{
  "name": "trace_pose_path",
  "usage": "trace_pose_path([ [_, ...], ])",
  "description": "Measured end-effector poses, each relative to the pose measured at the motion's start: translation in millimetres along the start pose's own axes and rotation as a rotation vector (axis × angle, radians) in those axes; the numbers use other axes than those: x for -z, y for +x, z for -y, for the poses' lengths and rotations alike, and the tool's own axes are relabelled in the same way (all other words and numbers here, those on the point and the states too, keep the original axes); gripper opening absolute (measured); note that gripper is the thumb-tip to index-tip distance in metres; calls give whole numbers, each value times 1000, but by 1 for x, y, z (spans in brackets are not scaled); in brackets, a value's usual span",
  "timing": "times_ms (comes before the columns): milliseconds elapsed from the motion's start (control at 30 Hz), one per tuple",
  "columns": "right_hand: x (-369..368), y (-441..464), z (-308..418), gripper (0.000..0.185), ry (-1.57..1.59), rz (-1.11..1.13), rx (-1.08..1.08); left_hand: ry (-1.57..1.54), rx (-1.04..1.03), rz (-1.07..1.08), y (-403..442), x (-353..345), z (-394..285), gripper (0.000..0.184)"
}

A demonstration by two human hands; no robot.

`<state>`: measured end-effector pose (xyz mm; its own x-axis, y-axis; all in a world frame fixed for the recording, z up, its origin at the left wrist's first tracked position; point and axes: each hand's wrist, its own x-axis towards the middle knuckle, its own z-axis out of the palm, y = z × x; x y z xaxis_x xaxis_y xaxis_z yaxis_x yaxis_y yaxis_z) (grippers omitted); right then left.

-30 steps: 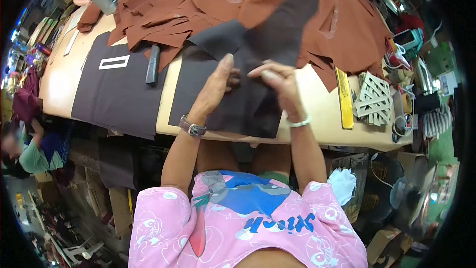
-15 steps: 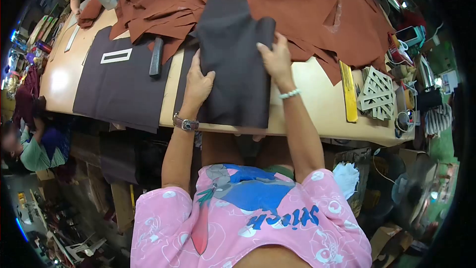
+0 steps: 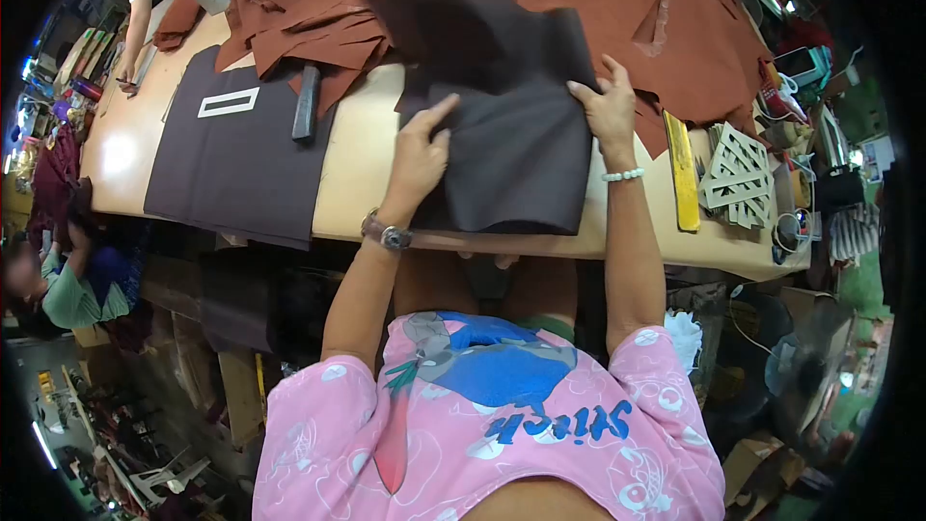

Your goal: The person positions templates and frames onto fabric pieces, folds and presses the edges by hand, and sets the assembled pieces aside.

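Note:
A dark grey-brown sheet of fabric or leather-like material (image 3: 511, 154) lies partly unfolded before me, its far part lifted and blurred over the rust-brown pieces. My left hand (image 3: 422, 156) rests on its left side, index finger stretched out and thumb apart. At the right edge, my right hand (image 3: 610, 114) has its thumb over the sheet and its fingers round the outer side, holding that edge. Left of the sheet, a dark metal block (image 3: 306, 103) sits beside a flat dark panel (image 3: 241, 159), which bears a white rectangular frame template (image 3: 229, 102).
Rust-brown cut material (image 3: 675, 48) is heaped along the back of the table (image 3: 362, 150). On the right are a yellow bar (image 3: 681, 172), pale slatted templates (image 3: 738, 177) and small tools. Another person's hand (image 3: 127, 77) is at the far left; someone else sits lower left.
The dark sheet has spread wider and its far part has risen. Both my hands have moved right, the right one farther. The other person's arm at far left has reached lower onto the table.

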<state>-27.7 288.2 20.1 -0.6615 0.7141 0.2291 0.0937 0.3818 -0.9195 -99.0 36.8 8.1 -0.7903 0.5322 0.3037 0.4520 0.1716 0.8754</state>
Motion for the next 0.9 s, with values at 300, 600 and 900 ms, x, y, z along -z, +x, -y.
trace_pose_path([
  [300, 30, 8, -41, 70, -306, -41, -42, 125, 51, 182, 13, -17, -14, 37],
  [600, 20, -3, -27, 86, -579, -36, 19, 176, 65, 243, 15, 11, 2, 39],
  [900, 13, -10, -18, 88, -676, -55, 1, 219, 62, 213, 17, 21, 7, 35],
])
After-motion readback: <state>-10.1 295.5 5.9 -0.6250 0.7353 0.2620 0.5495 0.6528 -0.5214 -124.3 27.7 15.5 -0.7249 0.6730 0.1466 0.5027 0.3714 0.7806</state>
